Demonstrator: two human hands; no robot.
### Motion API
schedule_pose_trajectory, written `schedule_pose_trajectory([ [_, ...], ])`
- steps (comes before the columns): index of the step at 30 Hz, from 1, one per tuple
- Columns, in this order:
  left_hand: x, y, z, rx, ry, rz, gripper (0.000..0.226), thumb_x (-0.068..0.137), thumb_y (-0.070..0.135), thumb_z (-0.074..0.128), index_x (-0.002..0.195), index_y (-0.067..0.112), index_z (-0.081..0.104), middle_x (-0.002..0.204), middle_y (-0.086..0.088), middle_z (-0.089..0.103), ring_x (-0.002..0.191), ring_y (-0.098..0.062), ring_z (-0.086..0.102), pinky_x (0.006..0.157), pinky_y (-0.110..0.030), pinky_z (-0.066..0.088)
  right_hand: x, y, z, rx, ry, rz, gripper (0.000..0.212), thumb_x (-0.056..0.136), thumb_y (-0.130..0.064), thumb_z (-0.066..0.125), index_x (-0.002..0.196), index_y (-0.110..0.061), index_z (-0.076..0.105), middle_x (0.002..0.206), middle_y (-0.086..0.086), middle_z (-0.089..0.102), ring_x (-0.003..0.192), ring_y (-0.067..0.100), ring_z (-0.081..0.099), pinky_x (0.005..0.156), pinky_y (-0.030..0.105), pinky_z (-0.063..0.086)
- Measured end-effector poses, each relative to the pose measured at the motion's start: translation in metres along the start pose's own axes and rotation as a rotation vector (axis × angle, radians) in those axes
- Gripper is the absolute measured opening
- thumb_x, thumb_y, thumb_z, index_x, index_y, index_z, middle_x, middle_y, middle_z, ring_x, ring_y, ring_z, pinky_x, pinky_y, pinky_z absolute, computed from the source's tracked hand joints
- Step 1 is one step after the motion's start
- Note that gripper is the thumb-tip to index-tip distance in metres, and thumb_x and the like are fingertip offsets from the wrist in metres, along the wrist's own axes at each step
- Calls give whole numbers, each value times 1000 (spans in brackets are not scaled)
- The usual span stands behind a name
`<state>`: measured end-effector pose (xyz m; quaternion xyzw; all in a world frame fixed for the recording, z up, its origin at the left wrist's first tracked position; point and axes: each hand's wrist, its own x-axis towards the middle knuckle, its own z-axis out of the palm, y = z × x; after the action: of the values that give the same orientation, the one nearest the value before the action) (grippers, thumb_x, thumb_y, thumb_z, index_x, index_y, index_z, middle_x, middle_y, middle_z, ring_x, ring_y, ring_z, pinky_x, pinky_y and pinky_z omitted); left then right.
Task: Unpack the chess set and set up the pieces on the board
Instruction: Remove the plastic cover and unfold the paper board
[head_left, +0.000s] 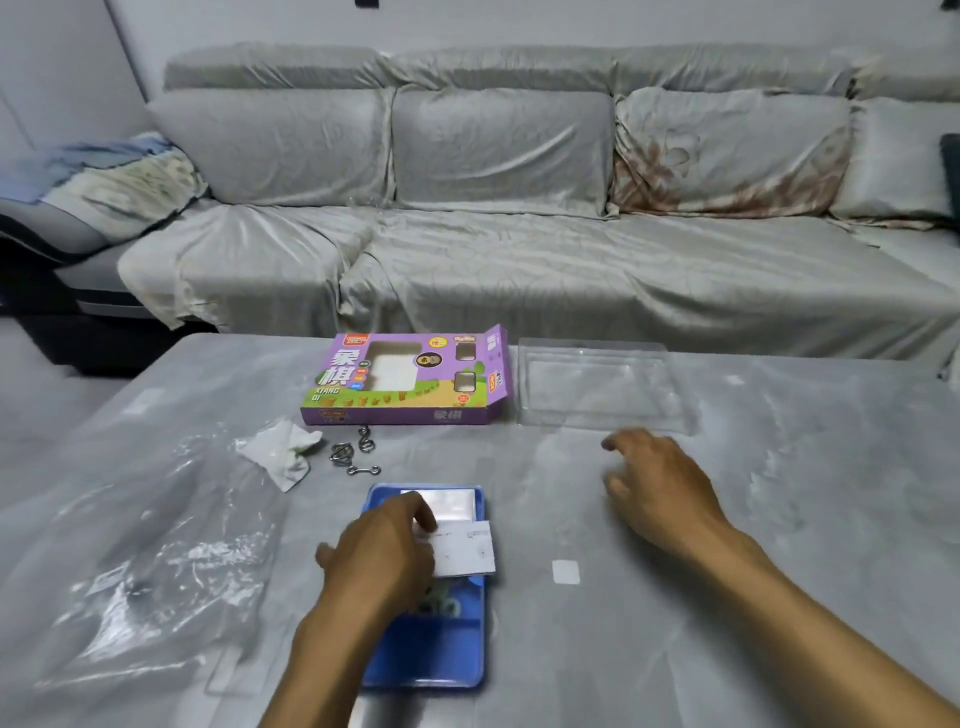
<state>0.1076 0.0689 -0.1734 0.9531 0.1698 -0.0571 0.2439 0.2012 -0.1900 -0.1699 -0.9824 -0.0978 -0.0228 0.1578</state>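
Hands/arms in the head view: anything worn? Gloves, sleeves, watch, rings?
Nothing worn that shows. Left hand and right hand are both bare, no gloves. Both forearms are bare to the frame edge, no sleeve in view. No watch, band or ring visible.

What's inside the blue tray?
The blue tray holds a clear shiny bag and a white paper slip, held in the left hand. Something greenish peeks out below; the hand covers the rest.

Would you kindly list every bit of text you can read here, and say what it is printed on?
"象棋": purple box, front, large.
"XIANG QI": same box, beneath it.
"象棋": box's near side, faint.
Box's badges and logos: too small to read.
White paper slip under the left hand: print too blurred.
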Motion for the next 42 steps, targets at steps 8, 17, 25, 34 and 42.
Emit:
schedule_pose_trajectory([
  [8,-34,12,2,-108,-75,162,16,82,18,59,88,32,63,77,7,61,71,-7,56,63,-24,38,-131,-6,-14,325,-309,2,55,88,-45,60,137,-47,35,133,-21,49,108,3,56,90,21,43],
  [17,-64,34,37,-542,-50,206,17,77,9,68,82,25,71,70,3,62,55,-9,57,53,-22,47,-151,-40,10,506,-217,123,71,81,-39,64,141,-39,26,130,-10,51,106,10,56,82,25,46],
  [25,2,-50,1,-948,407,-436,23,71,11,65,82,30,70,90,-4,73,76,-27,67,80,-41,56,-146,-53,9,79,-164,-98,55,97,-45,47,145,-31,25,152,-12,23,128,17,35,103,31,37],
  [34,-5,-48,6,-361,328,-330,30,81,35,63,110,29,67,104,-5,71,91,-29,63,77,-33,48,-142,-51,9,22,-214,-113,46,98,-48,43,141,-33,37,150,-12,27,132,18,32,105,35,35],
  [42,-112,46,13,423,-336,178,100,67,84,51,147,30,24,140,-4,38,126,-27,35,94,-39,39,-148,-29,-2,-67,-342,-185,63,95,-24,42,152,-39,19,162,-13,7,147,17,10,113,39,23],
])
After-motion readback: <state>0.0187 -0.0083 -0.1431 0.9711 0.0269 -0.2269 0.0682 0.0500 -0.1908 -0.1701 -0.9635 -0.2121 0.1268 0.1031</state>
